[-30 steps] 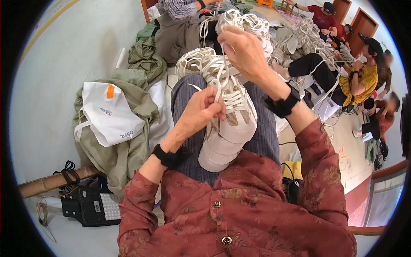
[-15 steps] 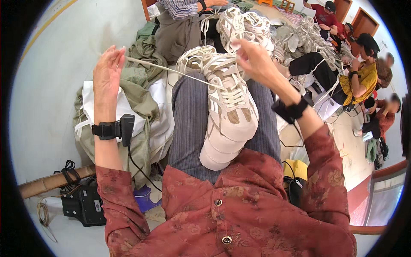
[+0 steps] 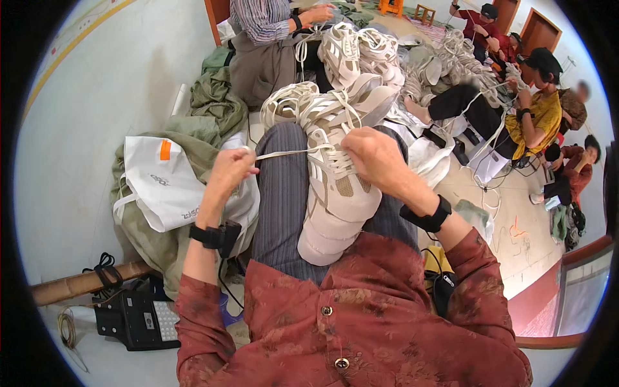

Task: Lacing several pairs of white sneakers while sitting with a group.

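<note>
A beige and white sneaker point(image 3: 342, 200) rests between my knees, its toe toward me. From its lacing a flat pale shoelace point(image 3: 290, 153) runs out to the left, stretched nearly straight. My left hand point(image 3: 229, 173) pinches the far end of that lace above my left thigh. At the sneaker's right eyelet edge is my right hand point(image 3: 374, 158), its fingers closed together against the upper; what they grip is hidden. More pale sneakers point(image 3: 358, 51) with loose laces lie just beyond.
A white bag point(image 3: 161, 187) lies on olive cloth point(image 3: 219, 97) at my left. A black device point(image 3: 138, 319) sits below it. A person in a striped sleeve point(image 3: 261, 19) sits ahead; several others sit at the right. Heaped laced shoes point(image 3: 445, 64) fill the back.
Both hands have come down. My left hand moved right and nearer, keeping the lace end. My right hand dropped from above the tongue to the sneaker's right eyelets.
</note>
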Action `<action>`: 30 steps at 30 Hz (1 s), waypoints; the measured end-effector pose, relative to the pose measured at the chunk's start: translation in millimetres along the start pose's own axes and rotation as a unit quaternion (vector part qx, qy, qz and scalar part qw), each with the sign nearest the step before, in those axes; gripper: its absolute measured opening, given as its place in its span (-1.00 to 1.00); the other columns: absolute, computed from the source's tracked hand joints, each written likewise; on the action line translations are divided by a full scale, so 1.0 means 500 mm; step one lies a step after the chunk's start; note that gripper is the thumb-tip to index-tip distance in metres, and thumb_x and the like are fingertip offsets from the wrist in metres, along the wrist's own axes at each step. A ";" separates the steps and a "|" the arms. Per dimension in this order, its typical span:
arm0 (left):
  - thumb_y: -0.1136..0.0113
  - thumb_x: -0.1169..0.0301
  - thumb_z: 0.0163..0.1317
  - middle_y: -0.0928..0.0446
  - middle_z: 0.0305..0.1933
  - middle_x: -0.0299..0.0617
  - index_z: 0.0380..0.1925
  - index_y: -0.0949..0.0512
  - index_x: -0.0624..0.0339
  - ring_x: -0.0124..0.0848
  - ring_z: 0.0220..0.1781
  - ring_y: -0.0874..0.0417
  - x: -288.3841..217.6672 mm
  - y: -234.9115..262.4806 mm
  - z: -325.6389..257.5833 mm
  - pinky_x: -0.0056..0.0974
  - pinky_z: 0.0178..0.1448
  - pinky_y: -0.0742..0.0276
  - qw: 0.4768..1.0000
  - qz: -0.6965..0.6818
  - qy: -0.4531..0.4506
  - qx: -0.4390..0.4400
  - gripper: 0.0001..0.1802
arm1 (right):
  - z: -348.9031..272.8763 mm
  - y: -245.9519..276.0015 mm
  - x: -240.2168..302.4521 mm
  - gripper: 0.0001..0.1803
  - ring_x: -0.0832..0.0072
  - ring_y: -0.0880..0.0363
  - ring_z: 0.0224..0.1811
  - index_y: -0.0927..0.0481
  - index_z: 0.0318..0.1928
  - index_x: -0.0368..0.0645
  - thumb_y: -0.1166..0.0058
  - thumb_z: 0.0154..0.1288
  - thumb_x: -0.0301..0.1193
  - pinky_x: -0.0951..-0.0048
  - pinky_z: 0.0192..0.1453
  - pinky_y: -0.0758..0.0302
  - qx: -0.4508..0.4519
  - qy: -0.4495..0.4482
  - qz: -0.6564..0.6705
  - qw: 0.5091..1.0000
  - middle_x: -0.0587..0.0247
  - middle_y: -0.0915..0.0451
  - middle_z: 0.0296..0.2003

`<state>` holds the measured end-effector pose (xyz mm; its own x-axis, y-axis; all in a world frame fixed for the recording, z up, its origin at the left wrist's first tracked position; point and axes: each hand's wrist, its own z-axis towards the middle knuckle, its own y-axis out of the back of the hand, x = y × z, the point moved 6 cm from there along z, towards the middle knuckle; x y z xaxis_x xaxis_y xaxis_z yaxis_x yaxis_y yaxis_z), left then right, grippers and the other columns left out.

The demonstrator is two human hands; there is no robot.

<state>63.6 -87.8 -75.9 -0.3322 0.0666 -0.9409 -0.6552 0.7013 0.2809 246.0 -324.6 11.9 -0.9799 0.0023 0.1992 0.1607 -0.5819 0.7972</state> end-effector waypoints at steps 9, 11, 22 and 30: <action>-0.20 0.30 0.28 -0.64 -0.46 -0.14 -0.17 -0.66 0.35 -0.41 -0.42 -0.68 -0.047 -0.033 -0.034 -0.37 -0.37 -0.51 0.957 0.158 -0.242 -0.035 -0.70 | 0.015 -0.075 0.028 -0.91 0.30 -0.67 -0.28 -0.62 -0.44 -0.10 -0.12 -0.04 -0.45 0.31 -0.27 -0.60 0.070 0.002 -0.183 0.981 0.19 -0.62 -0.41; -0.22 0.30 0.27 -0.64 -0.40 -0.10 -0.17 -0.65 0.35 -0.42 -0.47 -0.68 -0.015 -0.021 -0.026 -0.37 -0.44 -0.50 0.970 0.165 -0.167 -0.056 -0.70 | 0.011 -0.091 0.025 -0.93 0.26 -0.66 -0.29 -0.62 -0.49 -0.15 -0.15 -0.08 -0.46 0.27 -0.29 -0.59 0.023 0.024 -0.111 0.993 0.14 -0.60 -0.42; -0.12 0.37 0.33 -0.63 -0.37 -0.17 -0.18 -0.65 0.37 -0.49 -0.49 -0.65 -0.018 -0.086 -0.024 -0.49 -0.42 -0.46 0.980 0.112 -0.162 -0.016 -0.73 | 0.017 -0.086 -0.007 -0.86 0.17 -0.68 -0.38 -0.64 -0.47 -0.20 -0.27 -0.16 -0.51 0.21 -0.37 -0.55 0.017 -0.041 -0.117 0.992 0.09 -0.64 -0.47; -0.12 0.42 0.32 -0.64 -0.37 -0.18 -0.18 -0.66 0.34 -0.52 -0.46 -0.62 -0.004 -0.091 -0.025 -0.46 -0.39 -0.48 0.982 0.089 -0.165 -0.015 -0.77 | 0.038 -0.094 -0.018 -0.87 0.16 -0.69 -0.38 -0.63 -0.54 -0.22 -0.29 -0.19 -0.48 0.22 -0.36 -0.56 0.056 -0.082 -0.127 0.987 0.07 -0.65 -0.47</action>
<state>85.7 -128.5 -84.4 -0.2081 0.4155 -0.8855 -0.6286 0.6368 0.4465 249.6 -281.9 -16.4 -0.9598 0.2727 0.0668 -0.0664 -0.4518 0.8896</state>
